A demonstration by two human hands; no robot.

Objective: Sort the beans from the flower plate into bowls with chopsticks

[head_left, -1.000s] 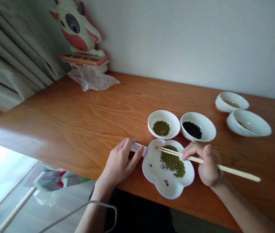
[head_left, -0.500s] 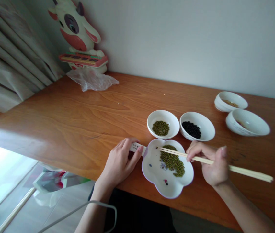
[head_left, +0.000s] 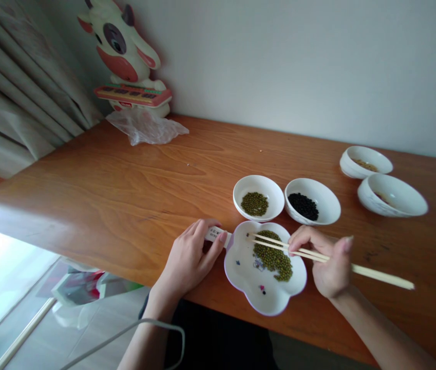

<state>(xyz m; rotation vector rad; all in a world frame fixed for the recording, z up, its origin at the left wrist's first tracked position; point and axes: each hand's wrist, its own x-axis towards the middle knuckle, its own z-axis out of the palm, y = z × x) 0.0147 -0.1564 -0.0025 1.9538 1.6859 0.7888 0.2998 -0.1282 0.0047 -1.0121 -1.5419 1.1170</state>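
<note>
My right hand [head_left: 327, 262] is closed around a pair of wooden chopsticks [head_left: 372, 274]. Their tips reach left over a pile of green beans [head_left: 273, 255] in a white flower-shaped plate [head_left: 245, 280] at the table's near edge. My left hand [head_left: 190, 254] lies on the table just left of that plate, fingers curled over a small white paper wrapper [head_left: 214, 234]. Behind the plate stand a white bowl of green beans [head_left: 258, 197] and a white bowl of black beans [head_left: 312, 201].
Two more white bowls [head_left: 364, 161] [head_left: 393, 195] sit at the far right of the wooden table [head_left: 125, 185]. A cow-shaped toy [head_left: 125, 56] and a crumpled clear plastic bag [head_left: 146, 126] stand by the wall at back left. Curtains hang at left.
My right hand slid right along the chopsticks, then came back left; the chopstick tips stay over the green beans. My left hand has not moved.
</note>
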